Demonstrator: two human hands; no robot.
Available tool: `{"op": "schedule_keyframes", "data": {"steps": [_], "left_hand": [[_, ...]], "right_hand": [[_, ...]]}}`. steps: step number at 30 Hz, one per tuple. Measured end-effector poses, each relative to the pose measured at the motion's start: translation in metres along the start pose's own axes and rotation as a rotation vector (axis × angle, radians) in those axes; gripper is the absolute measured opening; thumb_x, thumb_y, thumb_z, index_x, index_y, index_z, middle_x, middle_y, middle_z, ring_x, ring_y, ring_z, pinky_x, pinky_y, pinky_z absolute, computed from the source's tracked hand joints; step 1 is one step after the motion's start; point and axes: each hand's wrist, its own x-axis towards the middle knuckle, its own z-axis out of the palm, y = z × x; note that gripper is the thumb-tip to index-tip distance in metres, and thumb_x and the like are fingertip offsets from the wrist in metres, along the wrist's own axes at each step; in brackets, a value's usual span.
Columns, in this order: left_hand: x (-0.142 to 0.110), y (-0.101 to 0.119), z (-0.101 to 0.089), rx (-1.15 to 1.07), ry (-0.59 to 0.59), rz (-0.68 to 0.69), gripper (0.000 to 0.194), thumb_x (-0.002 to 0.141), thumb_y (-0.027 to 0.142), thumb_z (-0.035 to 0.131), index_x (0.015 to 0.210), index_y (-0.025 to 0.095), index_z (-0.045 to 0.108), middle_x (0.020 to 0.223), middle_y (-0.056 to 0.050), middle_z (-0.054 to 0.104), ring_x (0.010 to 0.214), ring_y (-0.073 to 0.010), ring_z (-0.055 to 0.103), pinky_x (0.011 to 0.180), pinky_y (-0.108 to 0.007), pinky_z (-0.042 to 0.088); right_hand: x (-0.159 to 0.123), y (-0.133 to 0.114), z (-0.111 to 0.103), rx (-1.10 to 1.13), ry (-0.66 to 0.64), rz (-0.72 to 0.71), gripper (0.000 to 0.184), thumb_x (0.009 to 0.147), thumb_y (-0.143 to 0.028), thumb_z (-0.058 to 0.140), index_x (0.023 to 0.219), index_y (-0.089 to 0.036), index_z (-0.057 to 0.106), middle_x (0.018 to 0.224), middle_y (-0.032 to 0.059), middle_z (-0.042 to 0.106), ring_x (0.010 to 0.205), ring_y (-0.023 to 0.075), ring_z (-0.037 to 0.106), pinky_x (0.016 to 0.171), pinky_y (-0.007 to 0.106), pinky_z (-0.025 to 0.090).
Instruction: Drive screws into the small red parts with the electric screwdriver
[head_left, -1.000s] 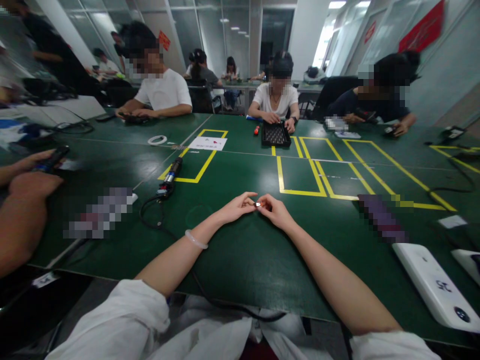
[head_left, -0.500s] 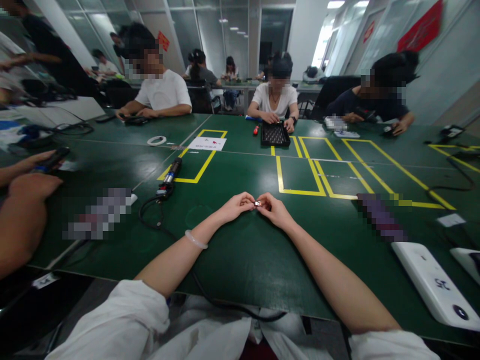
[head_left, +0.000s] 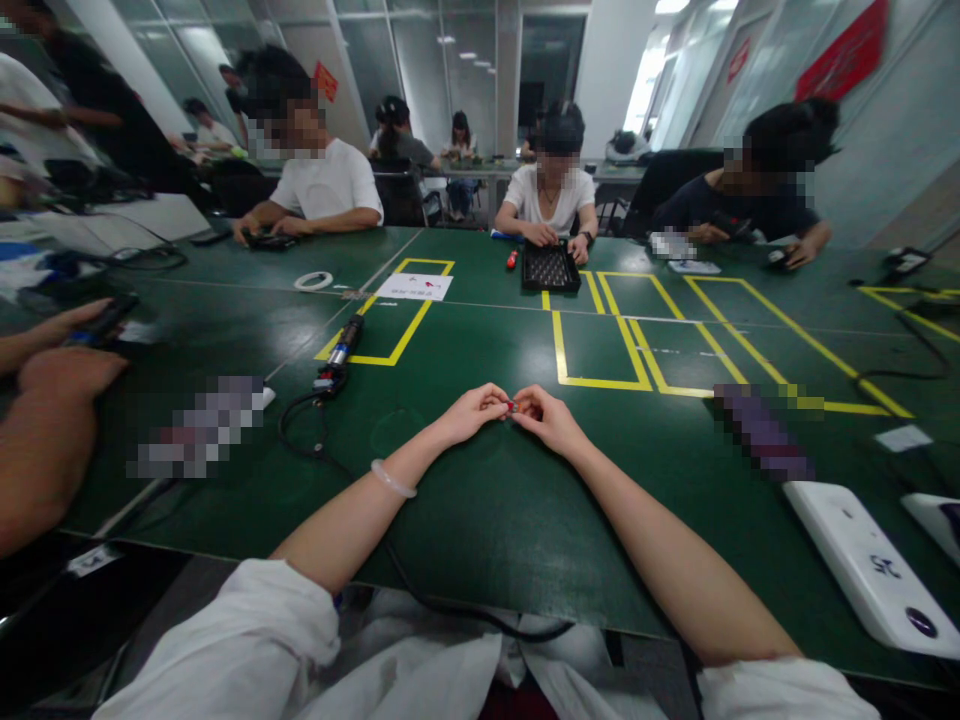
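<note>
Between the fingertips of both hands is a small part (head_left: 514, 407) with red and silvery patches, mostly covered by the fingers; its kind is too small to make out. My left hand (head_left: 480, 412) pinches it from the left, thumb and fingers pressed together. My right hand (head_left: 550, 417) pinches from the other side, fingers curled. Both forearms rest over the green table (head_left: 480, 520). Left of my left hand lies an electric screwdriver (head_left: 341, 355) with a black cable.
Yellow tape (head_left: 600, 383) marks boxes on the table. A white paper sheet (head_left: 415, 287) and white tape ring (head_left: 313, 281) lie beyond. Opposite, a person works over a black tray (head_left: 551, 270). At right lies a white power bank (head_left: 874, 570). Another person's arm (head_left: 52, 420) reaches in at left.
The small part has turned between my fingers: it showed a bright silvery-white face before and shows red now. Both hands stay in nearly the same place.
</note>
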Motion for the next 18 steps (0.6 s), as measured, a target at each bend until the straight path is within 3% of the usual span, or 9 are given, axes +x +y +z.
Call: {"op": "schedule_keyframes", "data": {"steps": [18], "left_hand": [[-0.0022, -0.0016, -0.0017, 0.065, -0.076, 0.069, 0.041, 0.083, 0.037, 0.064, 0.116, 0.014, 0.058, 0.092, -0.005, 0.064, 0.081, -0.0133, 0.060, 0.076, -0.027, 0.045]], "right_hand": [[0.0017, 0.0026, -0.0029, -0.028, -0.004, 0.061, 0.026, 0.091, -0.040, 0.050, 0.089, -0.017, 0.061, 0.077, 0.0021, 0.068, 0.068, 0.0143, 0.060, 0.069, 0.027, 0.047]]}}
